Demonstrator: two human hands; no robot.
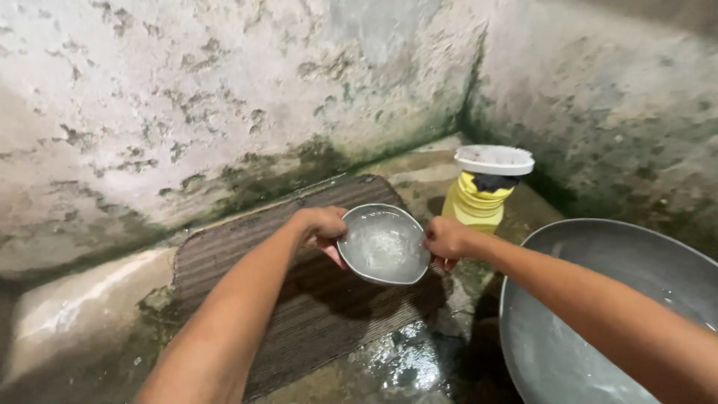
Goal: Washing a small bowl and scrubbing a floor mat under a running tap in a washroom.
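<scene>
Mouldy walls enclose a wet floor and ribbed mat; both hands (left, right) grip a soapy bowl, near a basin.

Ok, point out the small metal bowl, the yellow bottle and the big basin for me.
small metal bowl (384,245), head view, on its soapy inner surface.
yellow bottle (474,206), head view, on its ribbed yellow body.
big metal basin (598,262), head view, on its bare inner wall.
</scene>
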